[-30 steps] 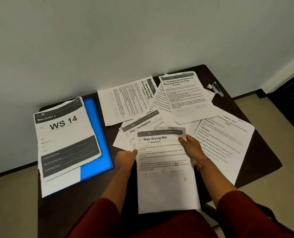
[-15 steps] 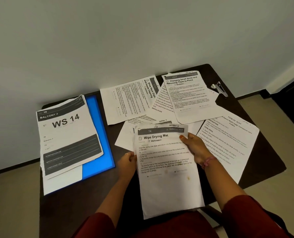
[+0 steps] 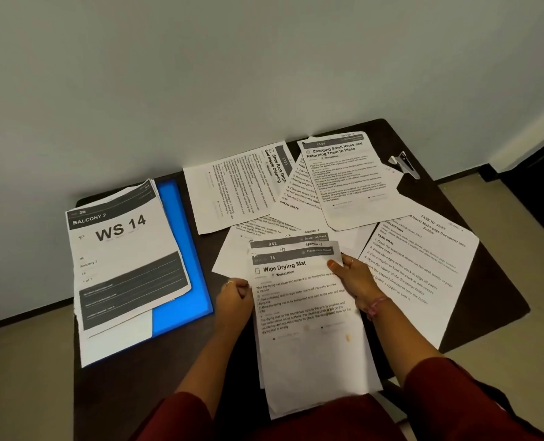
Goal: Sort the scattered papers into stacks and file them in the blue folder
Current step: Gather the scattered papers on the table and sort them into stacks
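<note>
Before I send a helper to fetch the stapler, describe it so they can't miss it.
Look at the dark table against the white wall, then its far right corner. Beyond the "Charging Small Items" sheet lies the stapler, directly on the wood: the only small black-and-silver metal object among flat white papers.

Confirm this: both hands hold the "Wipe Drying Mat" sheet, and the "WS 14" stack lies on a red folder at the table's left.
One detail is wrong: the folder is blue, not red, as the head view shows. The rest stands: the left hand and right hand hold the "Wipe Drying Mat" sheet, and the "WS 14" stack lies on that folder.
</note>
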Motion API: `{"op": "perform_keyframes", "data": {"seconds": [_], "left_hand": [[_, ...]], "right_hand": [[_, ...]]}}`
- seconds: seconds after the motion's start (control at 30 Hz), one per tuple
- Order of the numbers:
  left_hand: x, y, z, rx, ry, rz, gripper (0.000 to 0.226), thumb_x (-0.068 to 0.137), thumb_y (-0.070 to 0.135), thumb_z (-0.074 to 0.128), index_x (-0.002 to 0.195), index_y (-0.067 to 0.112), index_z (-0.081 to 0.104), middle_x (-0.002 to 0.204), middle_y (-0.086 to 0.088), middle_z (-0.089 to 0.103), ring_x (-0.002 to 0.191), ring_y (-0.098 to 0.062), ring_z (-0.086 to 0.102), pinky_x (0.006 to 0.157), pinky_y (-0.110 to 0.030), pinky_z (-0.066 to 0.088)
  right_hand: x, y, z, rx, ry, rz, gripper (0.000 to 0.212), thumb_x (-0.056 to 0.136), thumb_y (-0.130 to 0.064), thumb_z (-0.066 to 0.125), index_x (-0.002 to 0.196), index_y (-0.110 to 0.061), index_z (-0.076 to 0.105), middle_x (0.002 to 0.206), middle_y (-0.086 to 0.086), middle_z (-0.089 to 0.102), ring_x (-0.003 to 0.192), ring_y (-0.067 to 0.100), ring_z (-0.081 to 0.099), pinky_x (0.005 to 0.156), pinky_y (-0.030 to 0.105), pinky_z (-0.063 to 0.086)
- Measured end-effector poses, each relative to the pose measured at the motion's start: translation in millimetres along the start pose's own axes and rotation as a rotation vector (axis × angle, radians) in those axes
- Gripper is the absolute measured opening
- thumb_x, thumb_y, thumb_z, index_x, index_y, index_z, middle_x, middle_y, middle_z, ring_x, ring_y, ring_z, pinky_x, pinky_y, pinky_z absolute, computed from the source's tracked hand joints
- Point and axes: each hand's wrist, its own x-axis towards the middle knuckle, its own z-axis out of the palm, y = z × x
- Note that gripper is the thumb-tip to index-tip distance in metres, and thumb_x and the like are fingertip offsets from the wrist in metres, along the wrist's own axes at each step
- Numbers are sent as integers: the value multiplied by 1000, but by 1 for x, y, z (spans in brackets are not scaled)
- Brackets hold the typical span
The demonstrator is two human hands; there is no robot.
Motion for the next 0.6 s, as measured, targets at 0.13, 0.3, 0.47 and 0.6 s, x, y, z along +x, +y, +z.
{"op": "perform_keyframes", "data": {"seconds": [0.13,0.3,0.47,0.6], "left_hand": [[18,7,-10,146,148,145,28,93,14,55,121,7,53,128,-9,41,112,-21,50,98,-34,45],[59,26,-30,201,211,155,42,90,7,55,130,1,45,137,-18,35,125,-32,39,109,-42,35],[97,42,-49,-358,302,-260,57,87,21,64,135,4,39,133,-17,47,119,-33,50,103,-42,42],[117,49,-55,-626,265,-374,2,87,15,61,86,14,62,97,-3,59,98,-23,54,92,-35,46]], "right_hand": [[0,3,-2,-51,16,-33,32,92,-9,60,124,-9,60,103,5,70,81,11,68,69,19,57],[4,3,-6,-93,-7,-20,31,92,-13,61,124,-12,61,95,-2,73,85,15,70,87,35,56],[5,3,-5,-90,-6,-12,24,92,-15,61,115,-18,65,99,2,74,92,22,71,90,42,54],[7,4,-4,-74,1,-9,27,92,-14,61,119,-17,63,101,5,73,92,23,71,90,43,54]]}}
